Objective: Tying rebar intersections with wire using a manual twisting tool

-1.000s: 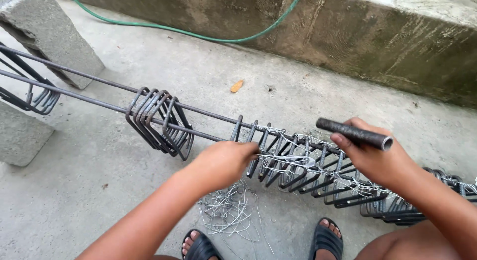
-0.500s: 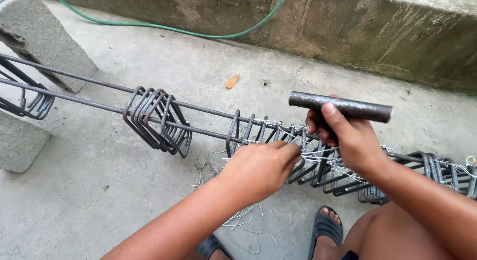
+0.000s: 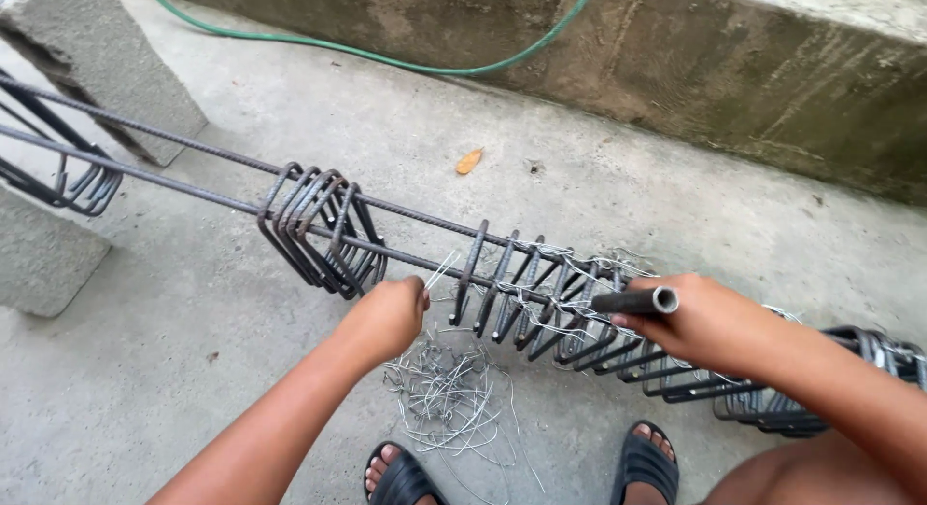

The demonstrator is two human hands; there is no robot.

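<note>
A rebar cage [image 3: 406, 244] of long ribbed bars and square steel stirrups runs from upper left to lower right above the concrete floor. My left hand [image 3: 386, 317] is closed on thin tie wire [image 3: 442, 269] at the near bar, between a loose bunch of stirrups [image 3: 323, 230] and a row of wired ones [image 3: 541, 297]. My right hand [image 3: 705, 322] grips a short dark metal tube [image 3: 637, 300], its open end pointing right, over the wired stirrups.
A heap of cut tie wire [image 3: 449, 399] lies on the floor by my two sandalled feet [image 3: 647, 462]. Concrete blocks [image 3: 106, 66] prop the cage at left. A green hose [image 3: 386, 56] runs along a low concrete wall [image 3: 753, 70]. A small leaf [image 3: 469, 160] lies beyond.
My left hand has moved left along the bar and now pinches wire near the loose stirrups. My right hand has lowered the tube down onto the wired stirrups.
</note>
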